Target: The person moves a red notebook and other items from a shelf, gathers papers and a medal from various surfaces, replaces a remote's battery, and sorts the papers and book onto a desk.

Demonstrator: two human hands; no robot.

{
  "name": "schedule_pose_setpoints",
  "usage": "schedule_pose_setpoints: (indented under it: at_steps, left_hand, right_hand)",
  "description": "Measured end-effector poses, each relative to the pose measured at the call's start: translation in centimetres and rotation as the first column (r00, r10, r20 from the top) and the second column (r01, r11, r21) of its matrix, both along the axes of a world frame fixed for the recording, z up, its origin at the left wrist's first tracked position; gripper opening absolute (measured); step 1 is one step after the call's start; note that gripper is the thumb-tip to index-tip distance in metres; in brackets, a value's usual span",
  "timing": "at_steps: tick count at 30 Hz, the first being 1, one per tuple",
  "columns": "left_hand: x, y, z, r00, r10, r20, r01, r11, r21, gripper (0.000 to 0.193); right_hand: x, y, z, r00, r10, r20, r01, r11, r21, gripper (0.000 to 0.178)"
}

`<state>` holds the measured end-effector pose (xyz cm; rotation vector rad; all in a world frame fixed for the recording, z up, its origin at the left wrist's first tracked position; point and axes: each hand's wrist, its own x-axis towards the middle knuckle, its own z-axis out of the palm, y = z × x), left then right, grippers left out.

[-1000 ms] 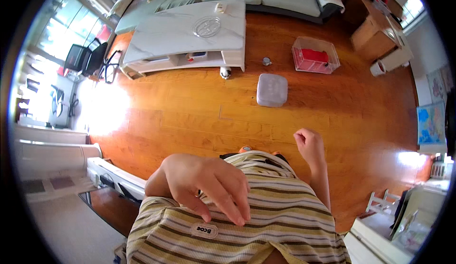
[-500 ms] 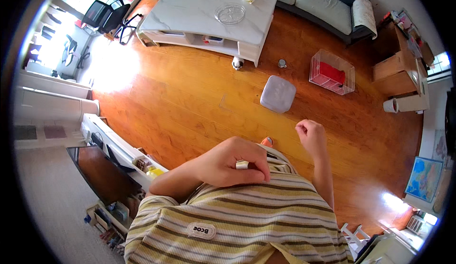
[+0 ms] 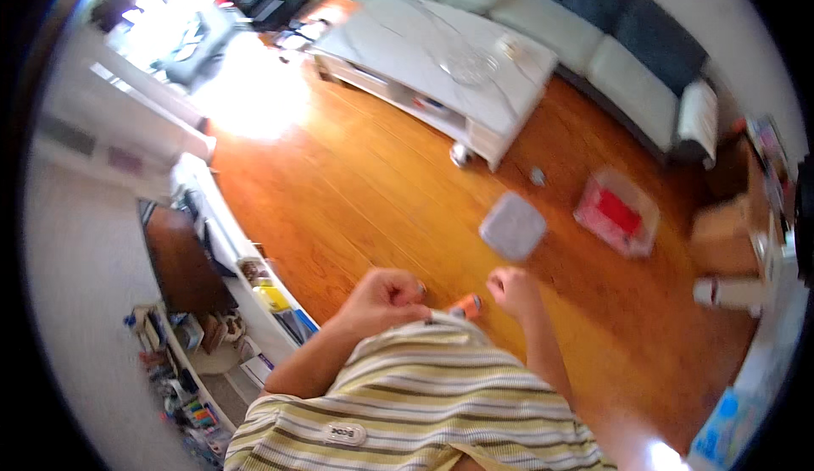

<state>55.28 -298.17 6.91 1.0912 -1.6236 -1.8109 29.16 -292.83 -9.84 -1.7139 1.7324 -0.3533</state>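
My left hand [image 3: 383,298] is held in front of my striped shirt [image 3: 424,386], its fingers curled in toward the thumb. No object shows in it. To its right, my right hand [image 3: 514,291] hangs over the wooden floor in a loose fist, and nothing shows in that one either. Between the two hands an orange slipper [image 3: 467,305] on my foot peeks out past the shirt. Beyond my right hand stands a grey square stool [image 3: 513,225], apart from the fingers. The picture is somewhat blurred.
A clear bin with something red [image 3: 617,211] inside stands right of the stool. A small round grey object [image 3: 538,176] lies near a white marble-topped coffee table [image 3: 407,34]. Behind is a sofa [image 3: 627,81]. On the left runs a white cabinet [image 3: 222,217] with a dark screen [image 3: 182,255].
The view has turned, so the table, stool and bin sit farther right and lower. My left hand has lowered away from my chest and curled tighter; my right hand stays curled.
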Motion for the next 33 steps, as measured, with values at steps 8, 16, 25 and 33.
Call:
schedule_pose_setpoints:
  at_steps: [8, 16, 25, 33]
  left_hand:
    - [3.9, 0.7, -2.6, 0.955, 0.290, -0.063, -0.269, 0.935, 0.232, 0.045]
    - [13.1, -4.2, -6.3, 0.946, 0.255, -0.202, -0.203, 0.948, 0.243, 0.047]
    - [27.3, -10.4, -4.6, 0.824, 0.434, -0.366, -0.360, 0.898, 0.253, 0.046]
    - [35.0, -15.2, -6.3, 0.586, 0.700, -0.408, -0.565, 0.714, 0.413, 0.039]
  right_hand:
    - [4.6, -4.5, 1.2, 0.987, 0.149, -0.063, -0.150, 0.989, -0.013, 0.021]
    - [14.9, -10.6, 2.2, 0.952, 0.285, -0.114, -0.284, 0.958, 0.028, 0.024]
    - [30.3, -23.2, 4.7, 0.879, 0.457, -0.134, -0.470, 0.878, -0.092, 0.027]
    - [36.4, -35.8, 4.9, 0.770, 0.608, -0.194, -0.629, 0.773, -0.075, 0.027]
